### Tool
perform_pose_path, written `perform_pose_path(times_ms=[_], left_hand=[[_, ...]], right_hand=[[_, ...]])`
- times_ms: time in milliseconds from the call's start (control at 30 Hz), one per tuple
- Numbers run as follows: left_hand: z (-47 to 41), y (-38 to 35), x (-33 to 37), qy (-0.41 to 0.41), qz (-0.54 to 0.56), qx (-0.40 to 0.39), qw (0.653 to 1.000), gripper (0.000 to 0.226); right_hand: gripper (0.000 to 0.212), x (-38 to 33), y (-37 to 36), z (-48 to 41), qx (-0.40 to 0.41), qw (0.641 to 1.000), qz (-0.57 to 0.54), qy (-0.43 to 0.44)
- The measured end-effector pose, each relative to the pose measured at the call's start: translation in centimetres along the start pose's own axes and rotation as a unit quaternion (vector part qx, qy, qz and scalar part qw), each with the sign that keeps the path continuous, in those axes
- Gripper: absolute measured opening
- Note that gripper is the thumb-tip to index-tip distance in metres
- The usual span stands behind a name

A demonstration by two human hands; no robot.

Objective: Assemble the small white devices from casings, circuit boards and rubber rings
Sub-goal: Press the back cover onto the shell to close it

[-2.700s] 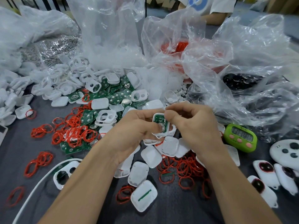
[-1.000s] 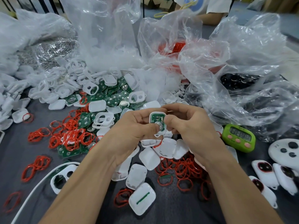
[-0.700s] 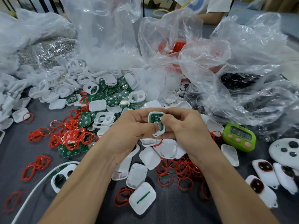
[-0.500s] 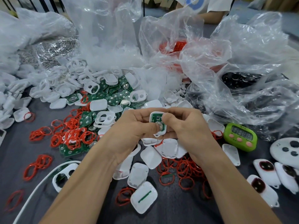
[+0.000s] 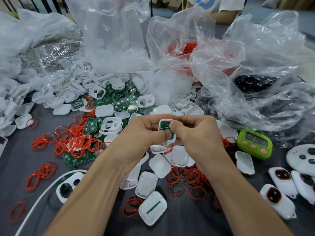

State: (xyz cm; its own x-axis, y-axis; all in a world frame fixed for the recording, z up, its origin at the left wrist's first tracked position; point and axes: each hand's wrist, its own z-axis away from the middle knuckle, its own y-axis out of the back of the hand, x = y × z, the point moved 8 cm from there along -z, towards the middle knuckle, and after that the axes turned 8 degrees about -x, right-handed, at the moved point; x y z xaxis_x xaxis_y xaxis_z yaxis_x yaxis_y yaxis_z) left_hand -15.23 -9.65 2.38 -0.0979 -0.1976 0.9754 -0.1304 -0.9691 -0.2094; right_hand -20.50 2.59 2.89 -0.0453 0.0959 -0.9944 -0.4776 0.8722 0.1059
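Across the desk [image 5: 15, 155], loose casings [image 5: 104, 111], circuit boards [image 5: 122, 103] and rubber rings [image 5: 196, 181] lay heaped from far-left to middle, so most work likely remained. Above its middle, left hand [image 5: 141, 138] and right hand [image 5: 197, 137] both pinched one half-built device [image 5: 166, 126], board seated, red light lit.

left hand [image 5: 141, 134] and right hand [image 5: 196, 136] meet, fingers curled, thumbs pinching.

Board [image 5: 164, 124] in casing [image 5: 169, 143]: partly covered by left hand [image 5: 141, 137] and right hand [image 5: 196, 138]. Timer [image 5: 254, 143] digits unreadable. Round device [image 5: 301, 157] cut by right edge. Black parts [image 5: 252, 84] blurred behind plastic [image 5: 221, 65]. Cable [image 5: 42, 193] leaves bottom edge.
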Motion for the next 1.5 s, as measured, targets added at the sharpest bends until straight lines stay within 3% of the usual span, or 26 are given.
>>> perform_pose_path(times_ms=[400,733,900,1033,1133,1267,1500], left_hand=[[0.0,-0.5,0.5,-0.010,-0.055,0.004,0.998,0.055],[0.1,-0.4,0.2,-0.003,-0.106,0.021,0.994,0.049],[0.0,-0.3,0.2,0.000,-0.116,0.037,0.993,0.051],[0.0,-0.6,0.3,-0.003,-0.099,0.034,0.994,0.051],[0.0,-0.7,0.4,-0.005,-0.061,0.029,0.998,0.047],[0.1,0.1,0.1,0.009,-0.021,0.043,0.999,0.044],[0.1,0.2,0.1,0.009,-0.015,0.036,0.999,0.041]], right_hand=[[0.022,-0.1,0.0,-0.1,-0.015,0.998,0.046,-0.028],[0.030,0.8,-0.1,-0.4,-0.005,0.998,0.035,-0.055],[0.019,0.9,0.3,-0.4,0.024,0.997,0.039,-0.055],[0.016,0.6,0.2,-0.4,-0.011,0.998,0.036,-0.054],[0.008,0.6,0.2,-0.4,-0.066,0.994,-0.038,-0.074],[0.018,0.2,0.4,-0.2,-0.100,0.984,-0.119,-0.087],[0.017,-0.1,0.3,-0.3,-0.082,0.993,-0.077,-0.036]])
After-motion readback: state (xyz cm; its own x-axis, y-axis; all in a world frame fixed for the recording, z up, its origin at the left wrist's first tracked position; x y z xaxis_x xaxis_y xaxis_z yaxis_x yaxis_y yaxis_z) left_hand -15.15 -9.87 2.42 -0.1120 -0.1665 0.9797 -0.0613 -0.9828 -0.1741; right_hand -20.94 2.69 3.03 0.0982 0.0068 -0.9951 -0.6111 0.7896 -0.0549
